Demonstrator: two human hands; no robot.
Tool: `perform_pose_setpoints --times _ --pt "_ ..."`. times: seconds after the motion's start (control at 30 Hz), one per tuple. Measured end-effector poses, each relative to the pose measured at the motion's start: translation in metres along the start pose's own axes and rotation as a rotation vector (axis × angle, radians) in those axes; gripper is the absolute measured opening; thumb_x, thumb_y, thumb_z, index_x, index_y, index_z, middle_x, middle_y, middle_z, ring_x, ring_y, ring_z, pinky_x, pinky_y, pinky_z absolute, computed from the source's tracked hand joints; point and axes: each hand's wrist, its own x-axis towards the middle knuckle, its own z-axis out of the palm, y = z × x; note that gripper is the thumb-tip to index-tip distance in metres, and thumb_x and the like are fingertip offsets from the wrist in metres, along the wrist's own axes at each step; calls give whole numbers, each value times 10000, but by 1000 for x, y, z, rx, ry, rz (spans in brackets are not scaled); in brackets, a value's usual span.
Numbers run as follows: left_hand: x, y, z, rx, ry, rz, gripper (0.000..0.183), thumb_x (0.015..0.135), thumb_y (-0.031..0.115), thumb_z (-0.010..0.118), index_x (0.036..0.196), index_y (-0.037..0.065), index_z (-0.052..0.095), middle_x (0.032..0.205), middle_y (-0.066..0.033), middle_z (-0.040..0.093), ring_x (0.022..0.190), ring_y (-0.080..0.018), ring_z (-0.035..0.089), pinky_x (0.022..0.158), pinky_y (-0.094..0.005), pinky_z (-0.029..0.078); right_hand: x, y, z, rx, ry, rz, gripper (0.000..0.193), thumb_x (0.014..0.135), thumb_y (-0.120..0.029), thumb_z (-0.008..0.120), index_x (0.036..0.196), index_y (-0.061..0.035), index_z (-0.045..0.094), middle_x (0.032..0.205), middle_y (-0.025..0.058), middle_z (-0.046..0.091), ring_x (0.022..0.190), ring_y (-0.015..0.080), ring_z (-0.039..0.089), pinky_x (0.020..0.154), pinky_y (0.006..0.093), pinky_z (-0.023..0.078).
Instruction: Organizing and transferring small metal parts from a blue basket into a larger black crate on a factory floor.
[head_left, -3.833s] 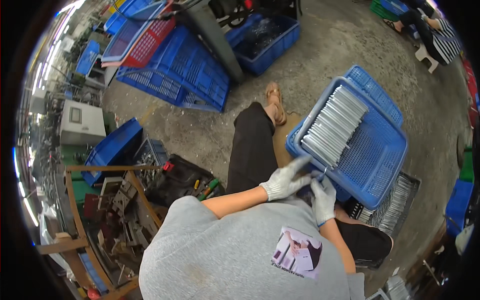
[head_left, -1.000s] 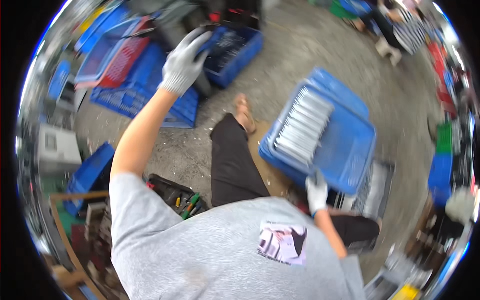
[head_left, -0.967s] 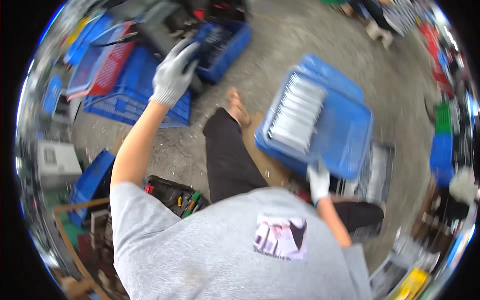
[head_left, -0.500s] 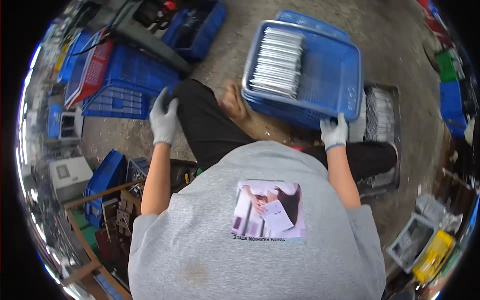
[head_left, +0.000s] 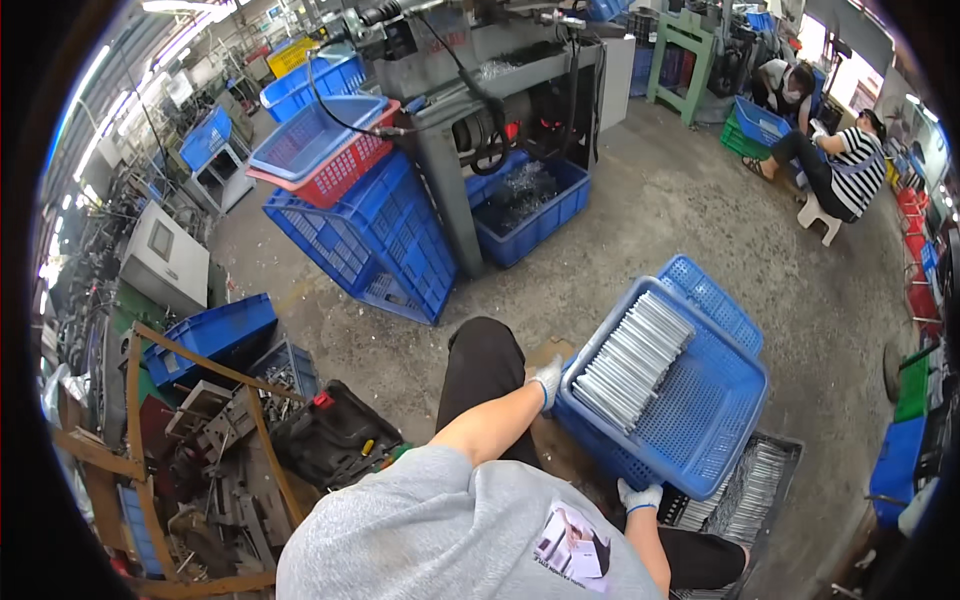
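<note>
A blue plastic basket [head_left: 715,400] sits at an angle in front of me on top of other blue baskets. A row of thin silver metal pieces [head_left: 635,360] fills its left part. My left hand [head_left: 548,382], in a white glove, grips the basket's left side; its fingertips are partly hidden. On the near side, below the rim, my gloved right hand [head_left: 638,495] holds the basket near its corner. More silver pieces [head_left: 745,490] lie in a dark crate beside my right leg, partly covered by the basket.
A large blue crate [head_left: 370,240] carries a red basket [head_left: 345,175] at the left. Near a machine stands a blue bin [head_left: 535,210] of metal scraps. An open tool case [head_left: 330,435] lies at my left. Two people sit working at the far right, one on a white stool [head_left: 820,220].
My left hand has moved right from beside my knee to the basket's left side. My right hand stays at the basket. The view has swung up and left, showing more of the workshop.
</note>
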Motion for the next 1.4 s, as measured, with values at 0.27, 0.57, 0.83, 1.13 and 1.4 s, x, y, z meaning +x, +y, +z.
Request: perform_pose_setpoints --times 0.27,0.57,0.83,1.13,1.4 --pt "69 -72 16 -319 -105 -470 674 1058 603 408 1365 36 603 1337 -154 667 1132 -336 678 972 -429 550 91 -27 -36 260 -3 141 367 1028 -210 405 1296 -105 632 1350 133 660 1207 401 623 1018 670 462" --pt "79 -61 32 -328 -132 -478 465 1028 469 482 1164 71 680 1111 -123 734 933 -297 682 780 -425 564 16 -22 28 241 -279 2 346 1041 -184 407 1272 -73 639 1285 154 694 1134 375 665 1030 605 489" --pt "48 -3 38 -209 -101 -486 697 995 717 376 1257 136 657 1181 -145 688 987 -331 666 763 -512 539 74 -15 40 461 -174 -148 325 994 -42 395 1201 -103 638 1286 162 678 1146 396 646 982 601 505" --pt "147 -19 26 -277 -124 -184 624 1043 528 407 1396 38 565 1342 -205 639 1135 -349 652 991 -445 539 27 -31 23 45 -180 -267 339 984 -180 520 1254 2 616 1238 199 643 1052 370 618 897 473 524" --pt "2 125 76 753 96 750 535 962 382 646 1451 173 588 1364 -34 675 1135 -259 662 983 -335 508 -155 -109 -12 -1350 -462 -1155 476 922 -347 617 1249 -12 703 1008 82 759 749 276 640 702 370 535"
